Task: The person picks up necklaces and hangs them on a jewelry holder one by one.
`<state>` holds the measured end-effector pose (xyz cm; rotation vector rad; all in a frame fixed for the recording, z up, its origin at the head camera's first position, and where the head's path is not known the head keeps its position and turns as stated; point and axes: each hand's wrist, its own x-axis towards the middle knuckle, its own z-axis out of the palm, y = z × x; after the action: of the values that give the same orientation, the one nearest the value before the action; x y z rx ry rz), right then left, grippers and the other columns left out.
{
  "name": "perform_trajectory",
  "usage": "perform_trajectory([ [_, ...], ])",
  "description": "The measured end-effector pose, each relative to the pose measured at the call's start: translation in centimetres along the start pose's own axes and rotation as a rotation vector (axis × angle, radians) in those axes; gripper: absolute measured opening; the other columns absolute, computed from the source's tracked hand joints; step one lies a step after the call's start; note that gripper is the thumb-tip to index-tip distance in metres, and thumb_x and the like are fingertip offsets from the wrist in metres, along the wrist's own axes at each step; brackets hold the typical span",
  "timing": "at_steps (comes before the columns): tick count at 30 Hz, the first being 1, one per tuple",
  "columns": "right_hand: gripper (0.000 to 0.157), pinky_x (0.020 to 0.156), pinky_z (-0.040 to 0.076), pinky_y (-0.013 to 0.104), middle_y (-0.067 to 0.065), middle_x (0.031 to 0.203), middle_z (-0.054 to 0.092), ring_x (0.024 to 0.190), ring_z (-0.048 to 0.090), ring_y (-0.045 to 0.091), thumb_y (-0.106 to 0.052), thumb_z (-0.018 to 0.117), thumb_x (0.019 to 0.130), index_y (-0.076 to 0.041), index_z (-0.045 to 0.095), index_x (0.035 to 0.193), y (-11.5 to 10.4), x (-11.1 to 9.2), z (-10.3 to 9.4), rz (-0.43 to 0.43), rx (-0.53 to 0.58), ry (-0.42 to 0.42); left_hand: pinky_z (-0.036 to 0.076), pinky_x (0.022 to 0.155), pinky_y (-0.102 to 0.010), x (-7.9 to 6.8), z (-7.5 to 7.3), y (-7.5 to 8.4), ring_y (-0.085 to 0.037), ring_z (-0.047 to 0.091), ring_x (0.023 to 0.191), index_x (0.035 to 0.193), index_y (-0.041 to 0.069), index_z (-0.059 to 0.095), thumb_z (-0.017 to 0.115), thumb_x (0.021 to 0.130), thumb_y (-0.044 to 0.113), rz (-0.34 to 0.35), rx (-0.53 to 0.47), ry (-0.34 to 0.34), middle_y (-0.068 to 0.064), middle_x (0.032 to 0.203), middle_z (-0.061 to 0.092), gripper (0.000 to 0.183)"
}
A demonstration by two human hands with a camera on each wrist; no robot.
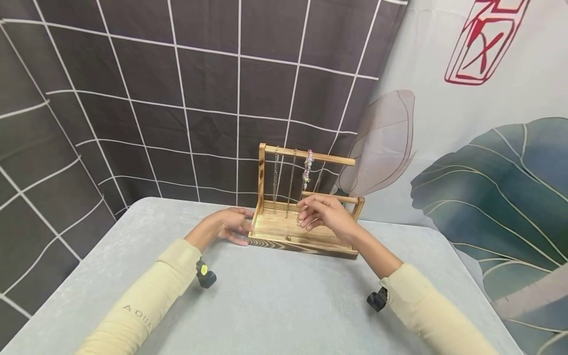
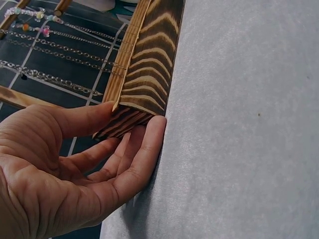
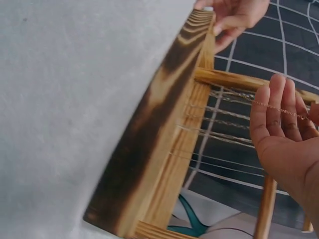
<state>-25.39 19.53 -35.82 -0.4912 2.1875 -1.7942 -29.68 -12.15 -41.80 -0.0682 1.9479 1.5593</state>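
Observation:
A wooden jewelry stand (image 1: 306, 250) with a tray base and two bars stands on the table. My left hand (image 1: 230, 226) grips the tray's left end, thumb at the upper corner and fingers against the end face (image 2: 127, 119). My right hand (image 1: 326, 217) is above the tray with bent fingers, holding a thin chain necklace (image 3: 281, 109) that runs across the fingers toward the thumb. A small gold-coloured pendant (image 1: 288, 237) shows low at the tray's front. Several chains (image 1: 275, 177) and a beaded bracelet or necklace (image 1: 307, 167) hang from the upper bar (image 1: 333, 158).
Grey cloth covers the table (image 1: 284, 301). Behind the stand hangs a dark curtain with a white grid (image 1: 204, 84); to the right is a pale cloth with a leaf print (image 1: 501, 187). The lower bar (image 1: 346, 198) sits near my right hand.

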Motion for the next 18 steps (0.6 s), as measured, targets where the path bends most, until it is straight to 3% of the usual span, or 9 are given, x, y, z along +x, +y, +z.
perform_trajectory([
  [5,0.04,0.081,0.074,0.032,0.0,0.098,0.078,0.087,0.081,0.015,-0.026,0.049,0.122,0.005,0.065,0.142,-1.2,-0.6,-0.8,-0.02,-0.001,0.028,0.075,0.092,-0.044,0.0,0.0,0.0,-0.025,0.075,0.104,0.167,0.002,0.039,0.063,0.104,-0.006,0.003,0.0,-0.002,-0.014,0.116,0.072,0.068],
  [13,0.04,0.076,0.074,0.033,0.001,0.095,0.078,0.08,0.08,0.014,-0.026,0.049,0.122,0.006,0.066,0.139,-2.8,-1.3,-1.8,-0.085,-0.005,0.097,0.075,0.089,-0.041,-0.1,-0.1,0.1,-0.025,0.074,0.103,0.169,0.002,0.037,0.062,0.103,-0.007,0.004,0.001,-0.004,-0.012,0.111,0.071,0.071],
  [18,0.031,0.076,0.074,0.032,0.0,0.092,0.079,0.078,0.079,0.014,-0.026,0.05,0.122,-0.005,0.071,0.13,-3.4,-1.6,-2.3,-0.114,-0.005,0.127,0.075,0.091,-0.043,-0.2,0.0,0.0,-0.026,0.074,0.105,0.169,0.001,0.036,0.062,0.103,-0.007,-0.002,-0.001,-0.003,-0.014,0.116,0.069,0.072],
])
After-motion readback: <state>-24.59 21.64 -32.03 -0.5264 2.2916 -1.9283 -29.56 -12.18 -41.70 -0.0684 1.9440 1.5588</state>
